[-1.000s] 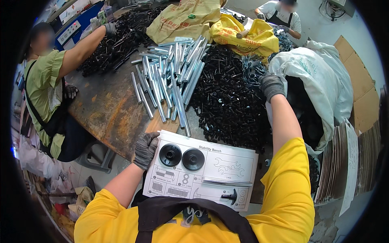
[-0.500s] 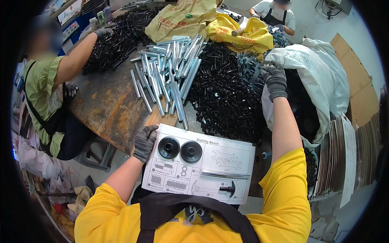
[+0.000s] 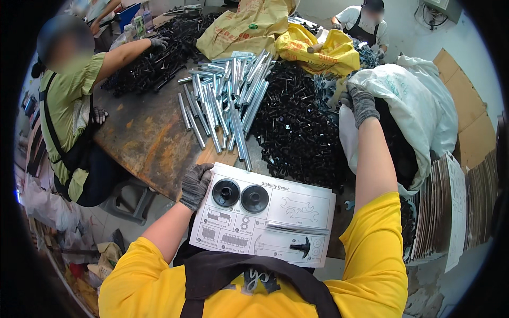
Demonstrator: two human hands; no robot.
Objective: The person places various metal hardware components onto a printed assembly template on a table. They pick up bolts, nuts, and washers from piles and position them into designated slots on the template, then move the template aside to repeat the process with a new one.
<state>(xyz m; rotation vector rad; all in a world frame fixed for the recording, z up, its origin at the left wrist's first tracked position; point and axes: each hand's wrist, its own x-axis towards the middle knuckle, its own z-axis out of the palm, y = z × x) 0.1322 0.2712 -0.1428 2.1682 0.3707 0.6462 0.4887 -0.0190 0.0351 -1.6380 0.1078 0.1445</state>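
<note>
My left hand (image 3: 196, 185), in a dark grey knit glove, is closed on the upper left edge of a white printed parts sheet (image 3: 289, 197) held at my lap. On the sheet lie two black round caps (image 3: 226, 192), a short silver tube (image 3: 297, 228) and a black T-shaped knob (image 3: 300, 247). My right hand (image 3: 362, 103), gloved alike, reaches far to the right, up against the mouth of a white sack (image 3: 427, 100). Its fingers are curled beside a heap of flat silver metal pieces (image 3: 327, 87); what they hold, if anything, is hidden.
Silver tubes (image 3: 225, 100) and black bolts (image 3: 297, 124) are heaped on the worn table (image 3: 143, 140). Yellow sacks (image 3: 323, 50) lie behind them. One person (image 3: 71, 116) works at the left, another (image 3: 366, 26) at the far right. Stacked cardboard (image 3: 435, 206) stands beside me.
The view has shifted slightly. The person at the left sits more upright, one hand still at the black parts. My right hand's fingers have curled in closer at the sack's mouth; my left keeps the sheet.
</note>
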